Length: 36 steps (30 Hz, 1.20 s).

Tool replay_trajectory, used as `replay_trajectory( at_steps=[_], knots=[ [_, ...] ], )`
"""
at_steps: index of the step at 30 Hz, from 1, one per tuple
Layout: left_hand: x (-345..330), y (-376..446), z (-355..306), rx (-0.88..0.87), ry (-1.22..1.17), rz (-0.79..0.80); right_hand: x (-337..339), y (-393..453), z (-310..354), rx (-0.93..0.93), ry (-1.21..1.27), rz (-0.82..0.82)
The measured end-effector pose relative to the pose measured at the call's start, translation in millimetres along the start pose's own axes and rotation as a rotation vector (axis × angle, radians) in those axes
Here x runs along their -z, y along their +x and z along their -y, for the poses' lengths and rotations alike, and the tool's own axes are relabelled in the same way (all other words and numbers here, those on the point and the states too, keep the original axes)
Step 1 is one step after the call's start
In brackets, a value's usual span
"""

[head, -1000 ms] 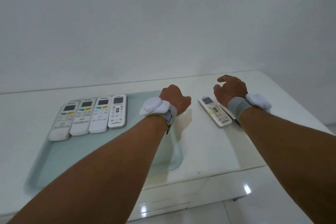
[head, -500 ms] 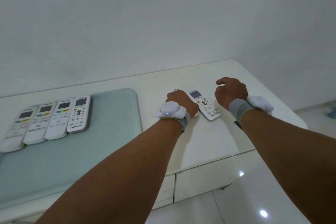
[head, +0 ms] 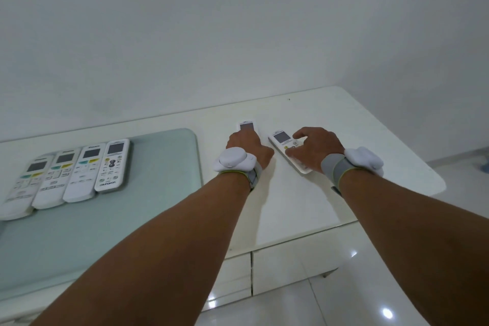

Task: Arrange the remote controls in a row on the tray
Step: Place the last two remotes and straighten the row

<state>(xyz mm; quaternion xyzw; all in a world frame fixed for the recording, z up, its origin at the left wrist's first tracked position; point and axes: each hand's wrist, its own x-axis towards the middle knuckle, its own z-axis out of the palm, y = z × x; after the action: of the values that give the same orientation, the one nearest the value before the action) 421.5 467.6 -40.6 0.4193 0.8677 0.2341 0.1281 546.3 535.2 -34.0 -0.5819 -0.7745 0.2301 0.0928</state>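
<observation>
Head view looks down on a glossy white table [head: 291, 209] with rounded corners; on its left part lies a flat, pale green frosted tray [head: 158, 167] with softly rounded corners. Four slim white plastic remote controls [head: 68, 174] with grey display windows lie side by side at the tray's far left, long edges touching or nearly so, screens pointing away from the person, which leaves the tray's right part bare for more. Two further remotes are off the tray, on the table to its right; the left hand [head: 248, 151] lies over a narrow white remote with a grey screen [head: 247, 126], only whose far end shows, so whether its fingers are closed on it I cannot tell. The right hand [head: 315, 149] rests on a wider white remote with a square screen and small coloured buttons [head: 284, 144], which sits skewed to the row; its fingers [head: 299, 133] are curled onto the face, touching but not yet clamped round the body. Probably both are about to be picked up and added to the row; the smooth shells on a slick table may slide under a loose hold. White rounded pods sit on grey straps at both wrists.
</observation>
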Motion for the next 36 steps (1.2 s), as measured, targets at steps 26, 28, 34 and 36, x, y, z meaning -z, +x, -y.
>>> replay_trajectory(
  at_steps=[26,28,34,36],
  knots=[
    [127.1,-19.0,164.9,0.151,0.124,-0.105,-67.6,-35.0,181.9,0.213,0.102,-0.066],
    [124.7,-20.6,165.3,0.15,0.113,-0.102,-72.0,-37.2,186.0,0.217,0.098,-0.053],
    [121.8,-22.5,168.5,0.144,0.169,-0.132,-82.3,-43.1,196.7,0.213,0.093,-0.045],
    [120.7,-21.4,169.6,0.126,0.189,-0.133,-84.8,-44.0,198.3,0.211,0.093,-0.038]
  ],
)
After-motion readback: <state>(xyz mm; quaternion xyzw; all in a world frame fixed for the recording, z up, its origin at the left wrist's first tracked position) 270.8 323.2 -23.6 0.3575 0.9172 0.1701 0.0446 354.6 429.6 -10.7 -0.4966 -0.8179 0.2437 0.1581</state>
